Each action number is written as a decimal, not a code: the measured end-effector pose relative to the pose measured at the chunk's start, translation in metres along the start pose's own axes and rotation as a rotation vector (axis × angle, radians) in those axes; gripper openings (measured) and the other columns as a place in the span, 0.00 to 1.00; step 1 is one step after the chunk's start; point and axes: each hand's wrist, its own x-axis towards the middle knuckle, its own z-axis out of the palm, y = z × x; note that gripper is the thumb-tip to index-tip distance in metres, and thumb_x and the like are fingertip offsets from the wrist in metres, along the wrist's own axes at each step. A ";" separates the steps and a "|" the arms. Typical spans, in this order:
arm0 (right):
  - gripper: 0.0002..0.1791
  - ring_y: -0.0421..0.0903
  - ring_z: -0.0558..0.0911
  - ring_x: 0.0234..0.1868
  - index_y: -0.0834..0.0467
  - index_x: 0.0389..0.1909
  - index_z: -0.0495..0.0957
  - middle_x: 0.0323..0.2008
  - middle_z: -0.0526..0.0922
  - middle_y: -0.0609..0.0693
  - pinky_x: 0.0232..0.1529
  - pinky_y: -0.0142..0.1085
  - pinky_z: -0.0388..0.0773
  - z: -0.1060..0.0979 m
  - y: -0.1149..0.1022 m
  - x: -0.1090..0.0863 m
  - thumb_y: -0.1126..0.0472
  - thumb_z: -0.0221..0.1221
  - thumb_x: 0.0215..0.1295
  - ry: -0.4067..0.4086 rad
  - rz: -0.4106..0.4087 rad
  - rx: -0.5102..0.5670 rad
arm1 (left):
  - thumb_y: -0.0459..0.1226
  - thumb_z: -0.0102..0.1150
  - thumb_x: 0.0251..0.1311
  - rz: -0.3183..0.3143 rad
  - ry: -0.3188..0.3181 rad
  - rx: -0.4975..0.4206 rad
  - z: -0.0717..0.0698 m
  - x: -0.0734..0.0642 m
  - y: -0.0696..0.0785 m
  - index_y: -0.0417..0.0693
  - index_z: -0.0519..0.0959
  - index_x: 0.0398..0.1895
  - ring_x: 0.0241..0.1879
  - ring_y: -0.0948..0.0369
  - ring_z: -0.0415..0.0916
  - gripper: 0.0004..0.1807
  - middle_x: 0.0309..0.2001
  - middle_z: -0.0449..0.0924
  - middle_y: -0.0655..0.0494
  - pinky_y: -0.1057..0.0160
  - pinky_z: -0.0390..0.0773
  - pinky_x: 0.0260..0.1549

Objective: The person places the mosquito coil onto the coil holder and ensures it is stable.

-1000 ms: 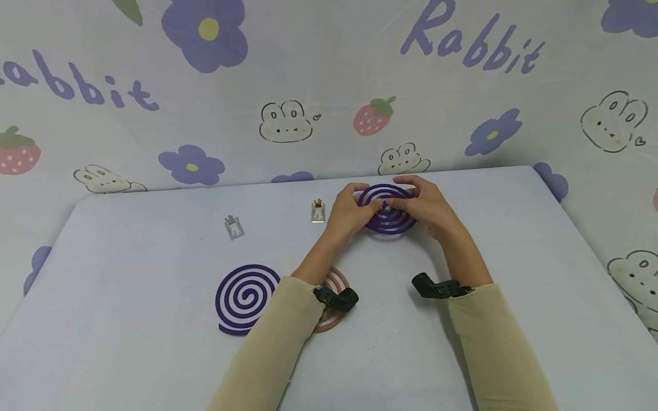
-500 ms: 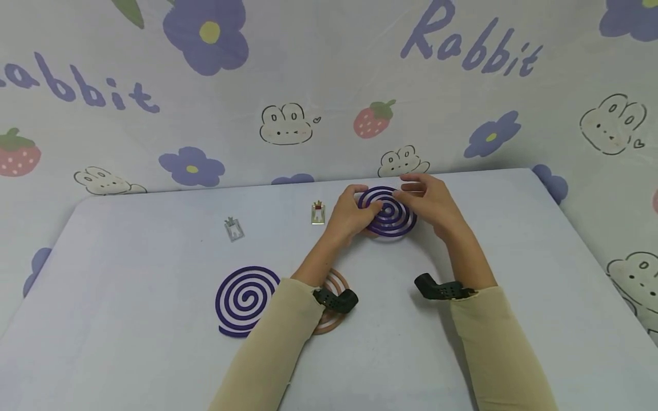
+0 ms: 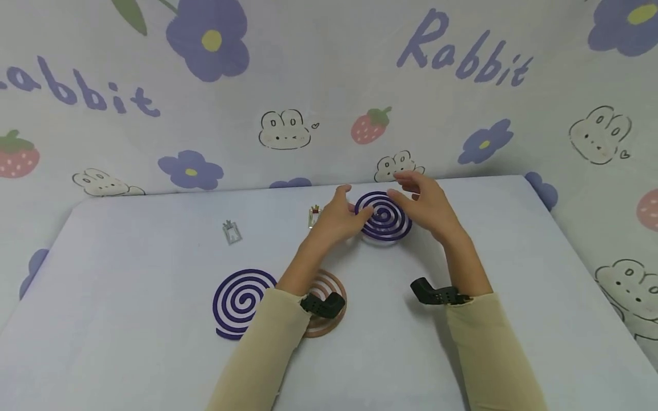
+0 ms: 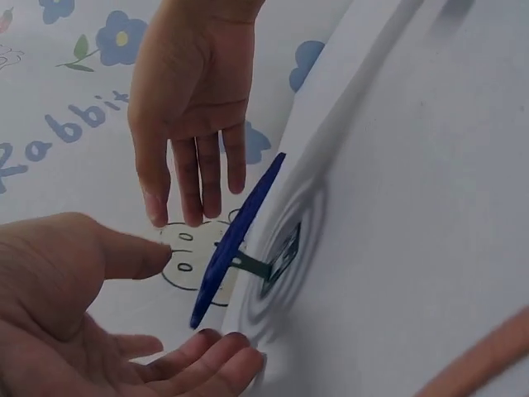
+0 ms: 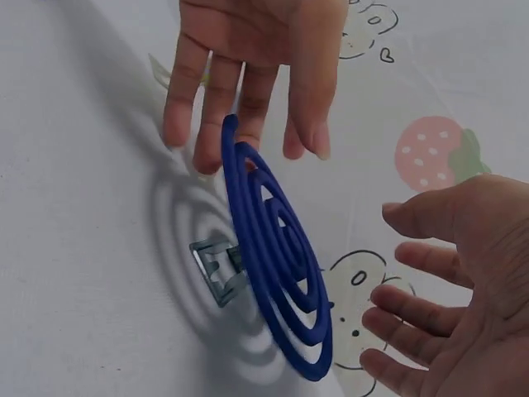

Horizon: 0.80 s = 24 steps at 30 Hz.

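Note:
A dark purple mosquito coil (image 3: 381,214) rests level on a small metal stand (image 5: 207,277), raised above the white table. My left hand (image 3: 336,220) is beside the coil's left edge, thumb and fingers spread and apart from it in the left wrist view. On the coil's right side, my right hand (image 3: 429,208) has loosely bent fingers with a gap to the coil. Neither hand holds anything. A second purple coil (image 3: 247,299) lies flat at the front left, partly covered by the left sleeve. Next to it lies a brown coil (image 3: 343,297), partly hidden by the left forearm.
A silver metal stand (image 3: 232,232) lies on the table at the left. A gold-coloured stand (image 3: 314,216) lies near the left hand, which partly covers it. Behind the table's back edge hangs a patterned cloth (image 3: 319,68).
Both thumbs have come off the purple coil, the right hand first, then the left. The left hand has drawn back to the left. The coil stays up on its stand.

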 end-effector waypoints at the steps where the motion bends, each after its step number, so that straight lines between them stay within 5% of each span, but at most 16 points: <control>1: 0.31 0.63 0.70 0.78 0.62 0.75 0.69 0.75 0.72 0.64 0.80 0.57 0.66 0.001 -0.002 0.001 0.54 0.62 0.78 0.002 -0.025 -0.006 | 0.52 0.58 0.75 0.003 -0.021 0.005 -0.005 -0.003 0.000 0.49 0.50 0.86 0.67 0.45 0.78 0.45 0.69 0.78 0.42 0.44 0.78 0.67; 7: 0.30 0.61 0.69 0.79 0.61 0.75 0.70 0.75 0.73 0.62 0.81 0.56 0.64 0.007 -0.015 0.006 0.55 0.62 0.77 -0.002 -0.140 -0.021 | 0.53 0.57 0.76 0.049 -0.123 0.045 -0.035 -0.019 -0.008 0.50 0.41 0.87 0.74 0.47 0.73 0.49 0.75 0.71 0.43 0.43 0.73 0.73; 13: 0.29 0.61 0.70 0.78 0.60 0.73 0.72 0.74 0.74 0.61 0.80 0.59 0.65 0.018 -0.023 0.001 0.56 0.63 0.76 0.022 -0.248 -0.127 | 0.54 0.58 0.75 0.141 -0.153 0.139 -0.055 -0.037 -0.022 0.50 0.43 0.87 0.77 0.47 0.70 0.49 0.77 0.70 0.43 0.44 0.69 0.77; 19: 0.28 0.60 0.73 0.75 0.62 0.71 0.74 0.70 0.77 0.62 0.77 0.58 0.69 0.030 -0.035 -0.021 0.58 0.65 0.73 0.014 -0.277 -0.179 | 0.50 0.59 0.76 0.283 -0.106 0.214 -0.066 -0.057 -0.041 0.49 0.48 0.87 0.76 0.47 0.70 0.45 0.75 0.70 0.42 0.44 0.71 0.76; 24: 0.28 0.59 0.76 0.73 0.62 0.69 0.76 0.68 0.79 0.61 0.75 0.56 0.72 0.050 -0.044 -0.054 0.58 0.67 0.71 -0.066 -0.313 -0.212 | 0.49 0.62 0.74 0.312 -0.119 0.283 -0.076 -0.088 -0.059 0.49 0.53 0.86 0.76 0.47 0.71 0.44 0.75 0.72 0.43 0.43 0.71 0.75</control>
